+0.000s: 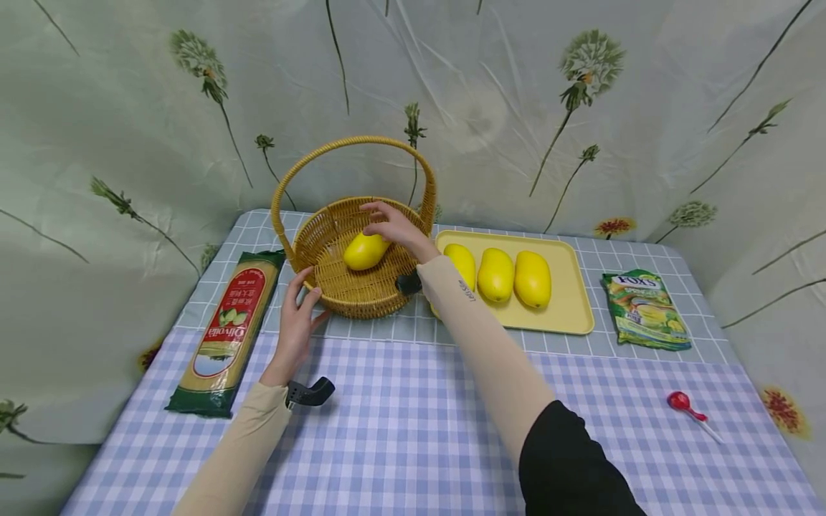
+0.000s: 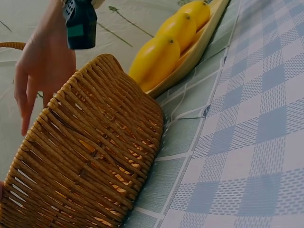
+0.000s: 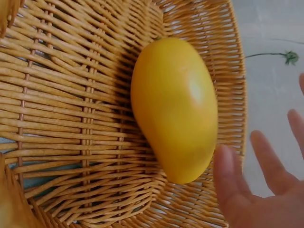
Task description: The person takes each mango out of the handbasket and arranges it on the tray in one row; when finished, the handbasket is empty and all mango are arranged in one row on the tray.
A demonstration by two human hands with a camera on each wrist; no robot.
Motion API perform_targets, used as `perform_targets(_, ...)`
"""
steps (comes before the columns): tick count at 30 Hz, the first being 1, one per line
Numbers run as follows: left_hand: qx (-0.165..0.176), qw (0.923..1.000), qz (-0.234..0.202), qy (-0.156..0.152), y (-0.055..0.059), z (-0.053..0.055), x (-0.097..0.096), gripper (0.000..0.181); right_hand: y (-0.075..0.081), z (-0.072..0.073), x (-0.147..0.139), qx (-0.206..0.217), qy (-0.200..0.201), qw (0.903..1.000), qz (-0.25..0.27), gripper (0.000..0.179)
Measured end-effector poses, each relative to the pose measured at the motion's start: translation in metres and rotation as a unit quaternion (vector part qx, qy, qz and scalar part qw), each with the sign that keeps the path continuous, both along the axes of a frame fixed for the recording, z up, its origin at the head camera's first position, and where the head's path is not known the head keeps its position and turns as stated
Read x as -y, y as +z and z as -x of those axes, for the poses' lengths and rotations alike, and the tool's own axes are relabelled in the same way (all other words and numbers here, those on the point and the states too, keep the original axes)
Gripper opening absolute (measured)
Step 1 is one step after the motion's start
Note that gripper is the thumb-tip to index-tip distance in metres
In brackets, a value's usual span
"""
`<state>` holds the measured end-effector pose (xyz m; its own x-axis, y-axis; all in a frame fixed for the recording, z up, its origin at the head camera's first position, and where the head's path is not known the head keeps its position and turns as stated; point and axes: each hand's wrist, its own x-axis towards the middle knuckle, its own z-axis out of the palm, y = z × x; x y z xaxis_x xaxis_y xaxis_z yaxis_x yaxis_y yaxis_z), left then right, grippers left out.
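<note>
A wicker basket (image 1: 361,304) with a tall arched handle stands at the back left of the table, with one yellow mango (image 3: 175,109) lying inside it. My left hand (image 1: 297,322) holds the basket's near left rim with its fingertips; in the left wrist view only a sliver of a finger shows at the left edge. Over the basket is my right hand (image 1: 393,226), its fingers spread and nothing in its grasp. Its thumb (image 3: 225,166) lies right beside the mango's narrow end in the right wrist view. That arm partly covers the mangoes on the tray.
Three more mangoes (image 1: 495,276) lie on a yellow tray (image 1: 571,308) right of the basket. A pack of spaghetti (image 1: 226,333) is left of it. Far right are a green FOX'S candy bag (image 1: 647,312) and a red lollipop (image 1: 680,401). A floral curtain (image 1: 490,107) hangs behind.
</note>
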<state>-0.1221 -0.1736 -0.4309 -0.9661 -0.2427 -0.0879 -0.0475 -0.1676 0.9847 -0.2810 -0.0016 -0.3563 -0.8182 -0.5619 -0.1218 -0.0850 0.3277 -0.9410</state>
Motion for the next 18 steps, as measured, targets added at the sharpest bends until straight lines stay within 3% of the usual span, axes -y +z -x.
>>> perform_targets(7,0.002,1.0,0.005,-0.006,0.01,-0.005,-0.003,0.049,-0.005,0.001,0.006,0.034,0.054,0.996,-0.063,0.059)
perform_targets(12,0.0,0.9999,0.008,-0.008,0.01,-0.005,-0.002,0.049,-0.021,0.012,0.009,0.01,0.083,0.9895,-0.118,0.061)
perform_targets(17,0.0,0.9999,0.008,-0.008,0.009,-0.005,-0.002,0.048,-0.019,0.01,0.009,-0.005,0.093,0.9778,-0.188,0.056)
perform_targets(18,0.001,0.9999,0.008,-0.007,0.009,-0.005,-0.002,0.048,-0.011,0.003,0.008,0.0,0.092,0.9744,-0.205,0.054)
